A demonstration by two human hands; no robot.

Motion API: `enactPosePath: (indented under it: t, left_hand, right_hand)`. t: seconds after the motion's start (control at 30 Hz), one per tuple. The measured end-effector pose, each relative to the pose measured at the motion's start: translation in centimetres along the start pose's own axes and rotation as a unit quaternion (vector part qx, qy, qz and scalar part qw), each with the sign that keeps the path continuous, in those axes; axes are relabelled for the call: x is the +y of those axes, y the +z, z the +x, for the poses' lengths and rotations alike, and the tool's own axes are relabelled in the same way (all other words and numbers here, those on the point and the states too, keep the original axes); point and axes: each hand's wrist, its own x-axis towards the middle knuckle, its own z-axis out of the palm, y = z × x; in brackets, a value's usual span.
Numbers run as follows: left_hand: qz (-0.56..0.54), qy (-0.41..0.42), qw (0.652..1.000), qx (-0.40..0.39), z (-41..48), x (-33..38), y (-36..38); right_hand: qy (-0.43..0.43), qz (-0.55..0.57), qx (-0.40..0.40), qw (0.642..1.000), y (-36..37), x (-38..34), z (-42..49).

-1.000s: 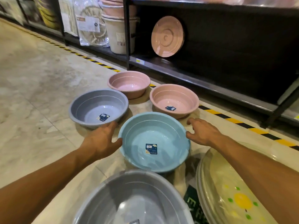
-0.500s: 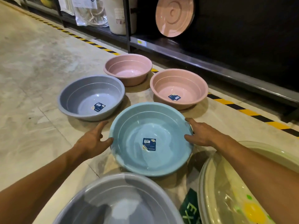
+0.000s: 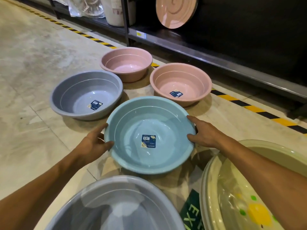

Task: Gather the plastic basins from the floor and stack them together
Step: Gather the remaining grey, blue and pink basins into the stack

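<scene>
A light blue basin with a dark label inside is in the centre, lifted a little and tilted off the floor. My left hand grips its left rim, thumb inside. Its right rim is gripped by my right hand. Behind it on the floor stand a grey basin, a far pink basin and a nearer pink basin on the right. Another grey basin lies closest to me at the bottom.
A cream patterned basin fills the bottom right corner. Dark shelving runs along the back with a pink lid leaning on it. Yellow-black hazard tape marks the floor before the shelf. Bare floor stretches left.
Both hands have closed onto the blue basin's rim and raised it toward me. The view has tipped downward and moved closer.
</scene>
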Motion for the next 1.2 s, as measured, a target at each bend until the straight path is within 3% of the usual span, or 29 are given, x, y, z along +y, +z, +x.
enactPosePath:
  t: [0.27,0.47,0.8,1.03,1.2]
  left_hand:
    - [-0.088,0.092,0.988,0.083,-0.8,3.3,-4.7]
    - [-0.089,0.143,0.985,0.046,-3.9,2.7,-9.5]
    - [-0.056,0.245,0.966,-0.062,-12.3,-0.5,-14.5]
    - [0.006,0.253,0.959,-0.131,-19.3,-3.6,-15.0]
    - [-0.002,0.254,0.96,-0.119,-20.2,-5.4,-14.4]
  right_hand:
    - [-0.036,0.102,0.089,0.99,-4.7,-3.7,-3.2]
    - [-0.054,0.092,0.114,0.988,-6.0,-7.8,-8.8]
    - [0.013,0.086,0.142,0.986,-3.5,-12.1,-25.3]
    - [0.056,0.108,0.151,0.981,1.9,-13.0,-36.3]
    - [0.032,0.13,0.183,0.974,4.4,-12.2,-35.9]
